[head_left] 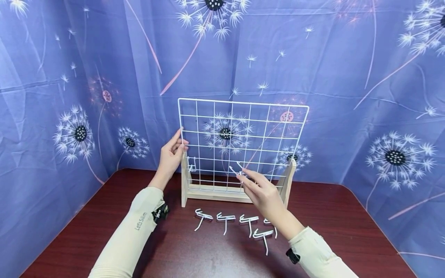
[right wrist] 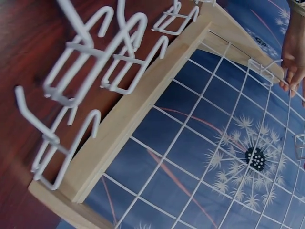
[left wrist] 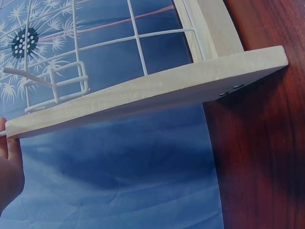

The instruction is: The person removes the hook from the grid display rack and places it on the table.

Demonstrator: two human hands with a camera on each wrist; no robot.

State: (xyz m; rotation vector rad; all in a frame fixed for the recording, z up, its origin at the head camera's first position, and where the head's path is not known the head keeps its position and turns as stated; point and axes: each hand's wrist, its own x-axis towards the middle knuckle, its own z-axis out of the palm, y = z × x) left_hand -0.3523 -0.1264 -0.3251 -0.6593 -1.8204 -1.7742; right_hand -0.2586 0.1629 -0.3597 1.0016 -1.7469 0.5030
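Note:
A white wire grid panel (head_left: pixel 243 103) stands upright in a pale wooden stand (head_left: pixel 219 196). My left hand (head_left: pixel 169 158) holds the grid's left edge just above the stand's side post, thumb in front. Between the thumb and fingers of my right hand (head_left: pixel 263 193) a white wire hook (head_left: pixel 233 170) is pinched before the lower middle of the grid; whether it touches the wires I cannot tell. Another white hook (left wrist: pixel 55 86) hangs on the grid near the left post. In the right wrist view only part of the held hook (right wrist: pixel 299 145) shows at the right edge.
Several loose white hooks (head_left: pixel 226 217) lie on the dark red table (head_left: pixel 215 251) in front of the stand, one partly behind the right hand. A blue dandelion-print cloth (head_left: pixel 330 77) hangs behind and at both sides.

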